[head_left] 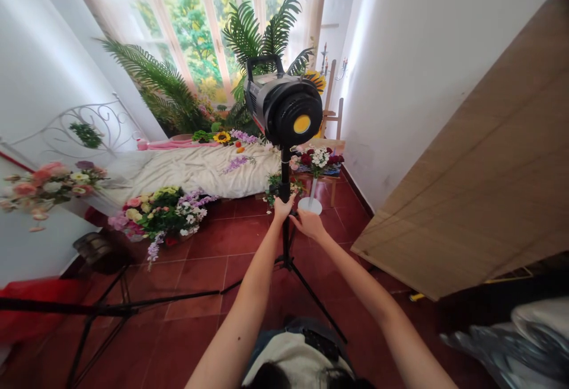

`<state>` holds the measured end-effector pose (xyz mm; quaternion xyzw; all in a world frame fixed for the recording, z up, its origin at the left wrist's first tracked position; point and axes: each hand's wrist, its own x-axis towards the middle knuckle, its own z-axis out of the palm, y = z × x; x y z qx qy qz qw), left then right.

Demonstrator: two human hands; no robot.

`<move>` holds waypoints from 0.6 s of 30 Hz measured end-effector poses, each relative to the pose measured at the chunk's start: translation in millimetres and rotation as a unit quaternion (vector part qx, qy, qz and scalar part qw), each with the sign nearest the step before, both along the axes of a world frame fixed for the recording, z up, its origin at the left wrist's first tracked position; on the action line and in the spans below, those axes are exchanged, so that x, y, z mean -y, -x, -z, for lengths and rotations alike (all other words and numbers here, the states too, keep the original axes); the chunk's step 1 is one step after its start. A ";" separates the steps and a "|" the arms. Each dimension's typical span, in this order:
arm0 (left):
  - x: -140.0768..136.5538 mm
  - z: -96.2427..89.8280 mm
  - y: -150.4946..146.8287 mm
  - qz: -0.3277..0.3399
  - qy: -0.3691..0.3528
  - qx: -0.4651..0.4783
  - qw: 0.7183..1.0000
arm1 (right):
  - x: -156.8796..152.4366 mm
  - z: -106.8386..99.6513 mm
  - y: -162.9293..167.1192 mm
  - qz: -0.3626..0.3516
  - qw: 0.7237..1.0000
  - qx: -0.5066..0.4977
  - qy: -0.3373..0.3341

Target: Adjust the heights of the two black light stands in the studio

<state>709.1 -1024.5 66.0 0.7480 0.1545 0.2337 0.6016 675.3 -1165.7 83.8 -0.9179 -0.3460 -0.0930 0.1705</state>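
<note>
A black and grey studio light (pixel 284 104) with a carry handle and a yellow round front sits atop a black light stand (pixel 285 241), whose legs spread on the floor. My left hand (pixel 283 206) is wrapped round the stand's upright below the lamp head. Just lower and to the right, my right hand (pixel 307 223) has its fingers closed at a knob on the same pole. The knob is mostly covered by those fingers.
A bed (pixel 200 169) with cream cloth lies ahead, flowers (pixel 164 214) before it. Another black stand (pixel 106 312) reaches in from the left. A wooden board (pixel 471 158) leans at right, near silver ornate furniture (pixel 515 341). Palm leaves (pixel 262 33) rise behind the lamp.
</note>
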 end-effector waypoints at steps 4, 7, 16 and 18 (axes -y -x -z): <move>-0.4 -1.0 0.8 0.002 -0.002 -0.015 1.000 | -8.2 6.9 2.5 0.019 1.000 -0.009 0.007; 0.2 -2.8 2.7 -0.003 0.003 -0.023 1.000 | -14.1 10.6 2.5 0.029 0.999 -0.026 0.002; -0.4 -9.8 7.1 0.004 0.006 -0.018 1.000 | -13.3 18.8 -6.9 -0.015 0.972 -0.181 -0.147; -0.6 -8.4 6.3 0.009 0.001 -0.019 1.000 | -16.7 26.4 -8.0 -0.023 0.933 -0.278 -0.226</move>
